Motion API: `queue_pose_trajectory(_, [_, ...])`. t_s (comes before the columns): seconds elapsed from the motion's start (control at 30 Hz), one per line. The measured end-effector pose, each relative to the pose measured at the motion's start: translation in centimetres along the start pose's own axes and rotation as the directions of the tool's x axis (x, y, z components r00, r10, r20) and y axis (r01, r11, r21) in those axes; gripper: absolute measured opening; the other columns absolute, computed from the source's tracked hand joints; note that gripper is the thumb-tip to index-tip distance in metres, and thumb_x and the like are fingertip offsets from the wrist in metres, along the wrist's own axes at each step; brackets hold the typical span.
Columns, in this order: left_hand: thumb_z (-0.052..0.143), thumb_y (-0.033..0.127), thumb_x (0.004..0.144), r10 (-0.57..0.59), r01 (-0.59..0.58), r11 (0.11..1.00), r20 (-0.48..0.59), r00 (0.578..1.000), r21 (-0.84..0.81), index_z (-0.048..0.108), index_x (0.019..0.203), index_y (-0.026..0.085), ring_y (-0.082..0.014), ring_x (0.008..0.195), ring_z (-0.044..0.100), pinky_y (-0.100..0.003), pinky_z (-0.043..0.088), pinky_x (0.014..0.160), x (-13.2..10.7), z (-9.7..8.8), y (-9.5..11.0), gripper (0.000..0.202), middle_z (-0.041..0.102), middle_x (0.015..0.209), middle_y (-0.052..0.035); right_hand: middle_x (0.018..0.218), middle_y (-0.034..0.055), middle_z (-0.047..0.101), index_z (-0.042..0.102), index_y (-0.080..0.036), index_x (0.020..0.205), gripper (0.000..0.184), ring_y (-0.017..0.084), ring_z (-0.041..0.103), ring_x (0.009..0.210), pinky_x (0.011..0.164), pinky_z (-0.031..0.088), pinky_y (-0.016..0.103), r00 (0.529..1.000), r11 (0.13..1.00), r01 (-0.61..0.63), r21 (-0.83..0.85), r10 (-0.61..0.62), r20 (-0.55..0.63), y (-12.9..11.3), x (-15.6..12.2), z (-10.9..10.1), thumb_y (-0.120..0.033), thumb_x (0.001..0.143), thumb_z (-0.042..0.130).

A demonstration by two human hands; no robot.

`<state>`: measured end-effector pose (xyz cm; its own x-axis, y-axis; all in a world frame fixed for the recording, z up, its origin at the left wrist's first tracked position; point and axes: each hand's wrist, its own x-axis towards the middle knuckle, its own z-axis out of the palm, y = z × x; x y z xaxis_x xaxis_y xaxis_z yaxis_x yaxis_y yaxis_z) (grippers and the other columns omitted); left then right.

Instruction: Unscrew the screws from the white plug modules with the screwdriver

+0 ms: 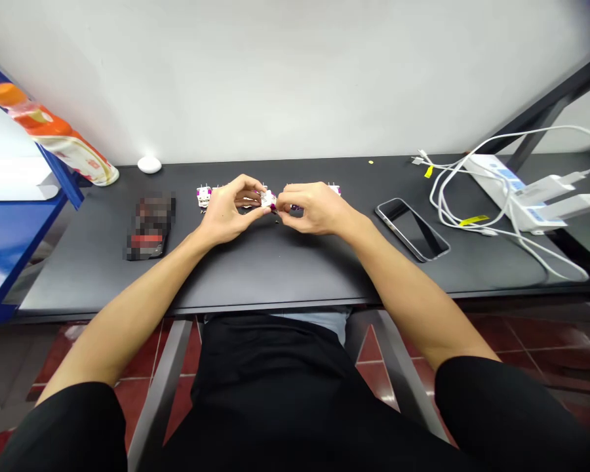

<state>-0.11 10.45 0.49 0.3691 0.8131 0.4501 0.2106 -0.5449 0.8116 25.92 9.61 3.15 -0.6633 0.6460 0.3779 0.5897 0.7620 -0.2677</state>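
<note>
a small white plug part (268, 199) sits pinched in the narrow fingers of the left hand (226, 211), touching a purple piece (295, 207) held tight by the right hand (314, 208), both well left of the smartphone (412, 229). more white plug parts (204, 195) lie just behind the hands, also left of the smartphone.

L forearm (128, 311), R forearm (408, 288) bare, angled inward, L hand (229, 210), R hand (314, 208) nearly meeting, fingers curled, wrists bent.

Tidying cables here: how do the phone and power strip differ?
The phone is black and glossy; the power strip is white. The power strip has chargers and white cables attached; the phone shows no cable. Both lie on the dark desk.
</note>
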Motion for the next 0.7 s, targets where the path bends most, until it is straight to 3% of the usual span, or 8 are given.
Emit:
queue_pose_trajectory(0.1, [0.099, 0.061, 0.083, -0.02, 0.019, 1.0, -0.051, 0.998, -0.018, 0.07, 0.116, 0.021, -0.0235, 0.104, 0.085, -0.038, 0.072, 0.098, 0.25, -0.37, -0.06, 0.059, 0.085, 0.117, -0.0094, 0.097, 0.0046, 0.08, 0.073, -0.024, 0.101, 0.012, 0.021, 0.066, 0.08, 0.074, 0.043, 0.033, 0.999, 0.999, -0.028, 0.022, 0.029, -0.041, -0.02, -0.02, 0.08, -0.018, 0.095, 0.065])
queue_pose_trajectory(0.33, [0.098, 0.064, 0.084, -0.002, 0.001, 1.0, -0.027, 1.0, -0.008, 0.072, 0.115, 0.021, -0.0238, 0.103, 0.085, -0.04, 0.073, 0.1, 0.17, -0.28, 0.29, 0.059, 0.085, 0.117, -0.0091, 0.11, 0.0103, 0.086, 0.082, -0.021, 0.117, 0.026, 0.026, 0.077, 0.093, 0.079, 0.049, 0.037, 0.996, 0.999, -0.044, -0.018, 0.042, -0.077, 0.31, 0.0, 0.66, -0.037, 0.11, 0.063])
queue_pose_trajectory(0.7, [0.101, 0.062, 0.083, -0.073, 0.072, 0.992, -0.006, 0.997, -0.107, 0.073, 0.116, 0.022, -0.0238, 0.108, 0.085, -0.04, 0.071, 0.102, -0.01, -0.14, 0.41, 0.059, 0.084, 0.123, -0.011, 0.092, 0.0069, 0.085, 0.086, -0.023, 0.1, 0.027, 0.022, 0.072, 0.079, 0.074, 0.047, 0.036, 0.998, 1.0, 0.002, -0.017, -0.003, -0.066, -0.02, 0.05, 0.1, -0.032, 0.108, 0.061])
